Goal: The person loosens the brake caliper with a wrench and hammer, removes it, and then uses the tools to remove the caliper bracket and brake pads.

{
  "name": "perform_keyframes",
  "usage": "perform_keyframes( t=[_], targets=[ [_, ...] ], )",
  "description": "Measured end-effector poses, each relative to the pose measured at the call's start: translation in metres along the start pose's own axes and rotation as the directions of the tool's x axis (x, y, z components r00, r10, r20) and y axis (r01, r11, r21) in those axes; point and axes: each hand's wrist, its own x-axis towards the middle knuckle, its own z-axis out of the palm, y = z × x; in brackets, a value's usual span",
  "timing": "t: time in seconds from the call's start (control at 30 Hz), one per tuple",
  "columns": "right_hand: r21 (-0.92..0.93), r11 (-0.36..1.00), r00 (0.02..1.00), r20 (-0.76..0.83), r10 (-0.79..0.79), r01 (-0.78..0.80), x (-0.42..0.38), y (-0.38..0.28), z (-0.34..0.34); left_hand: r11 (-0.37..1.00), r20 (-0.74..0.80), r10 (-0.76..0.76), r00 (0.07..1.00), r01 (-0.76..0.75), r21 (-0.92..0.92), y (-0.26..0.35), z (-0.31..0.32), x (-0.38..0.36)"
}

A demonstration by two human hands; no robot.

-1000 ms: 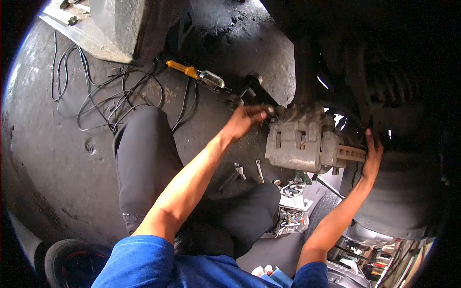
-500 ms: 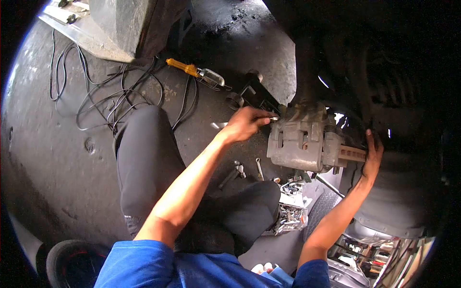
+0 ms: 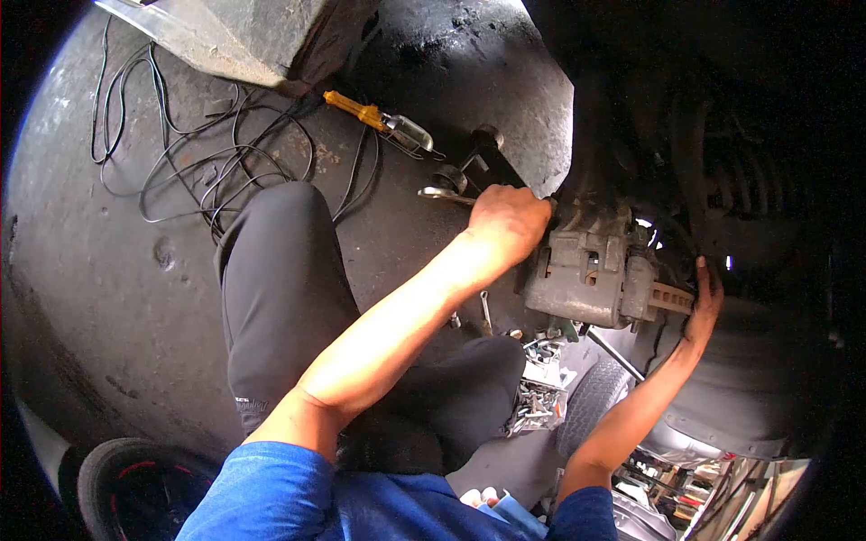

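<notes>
My left hand (image 3: 510, 221) is closed around a wrench (image 3: 442, 194), whose bright ring end sticks out to the left of the fist. That fist is at the upper left corner of a grey brake caliper (image 3: 577, 279); the wrench's other end is hidden by my fingers. The caliper sits over a brake disc (image 3: 672, 298) with a vented edge. My right hand (image 3: 706, 302) lies against the disc's outer edge, fingers stretched out, thumb mostly hidden.
A yellow-handled work lamp (image 3: 379, 117) lies on the floor beside looped black cables (image 3: 162, 126). Another wrench (image 3: 486, 311) lies near my knee. A tool tray (image 3: 539, 406) full of metal pieces and a tyre (image 3: 591, 406) are below the caliper. Dark vehicle bodywork hangs at the right.
My left hand has gone from a fingertip pinch beside the caliper to a closed fist on the wrench. The wrench's free end now shows higher up. My right hand stays on the disc.
</notes>
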Motion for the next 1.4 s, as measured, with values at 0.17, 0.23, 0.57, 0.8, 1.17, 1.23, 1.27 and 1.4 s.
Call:
perform_keyframes(
  t=[0.17, 0.23, 0.57, 0.8, 1.17, 1.23, 1.27, 1.4],
  targets=[
    [0.021, 1.0, 1.0, -0.009, 0.013, -0.013, -0.002, -0.002, 0.002, 0.45, -0.09, 0.032, 0.995, -0.095, -0.888, -0.072, 0.09, 0.003],
    [-0.023, 0.999, 0.995, -0.096, 0.034, -0.037, -0.007, -0.006, 0.007, 0.322, -0.022, -0.065, 0.998, 0.0, -0.947, -0.07, 0.088, 0.004],
    [0.0, 0.999, 0.996, -0.082, 0.034, -0.034, -0.005, -0.002, 0.004, 0.989, -0.065, 0.075, 0.995, -0.066, 0.131, 0.013, 0.007, 0.0],
    [0.029, 1.0, 1.0, 0.0, 0.002, -0.002, 0.003, -0.003, 0.005, 0.392, -0.083, -0.098, 0.992, -0.038, -0.919, -0.068, 0.081, 0.007],
    [0.019, 0.999, 0.999, -0.005, 0.032, -0.032, -0.001, 0.001, 0.002, 0.996, -0.085, -0.018, 0.996, 0.025, 0.086, 0.004, 0.015, -0.002],
    [-0.016, 1.0, 1.0, -0.016, 0.021, -0.022, -0.004, -0.007, 0.003, 0.89, -0.062, -0.083, 0.995, 0.046, -0.455, -0.035, 0.042, -0.002],
    [-0.026, 0.999, 0.999, -0.029, 0.02, -0.021, -0.007, -0.011, 0.005, 0.684, -0.069, -0.025, 0.997, -0.033, -0.729, -0.06, 0.069, 0.001],
    [-0.024, 0.999, 0.998, -0.046, 0.04, -0.041, -0.004, -0.011, 0.006, 0.423, -0.044, -0.112, 0.993, 0.008, -0.906, -0.065, 0.077, 0.006]
  ],
)
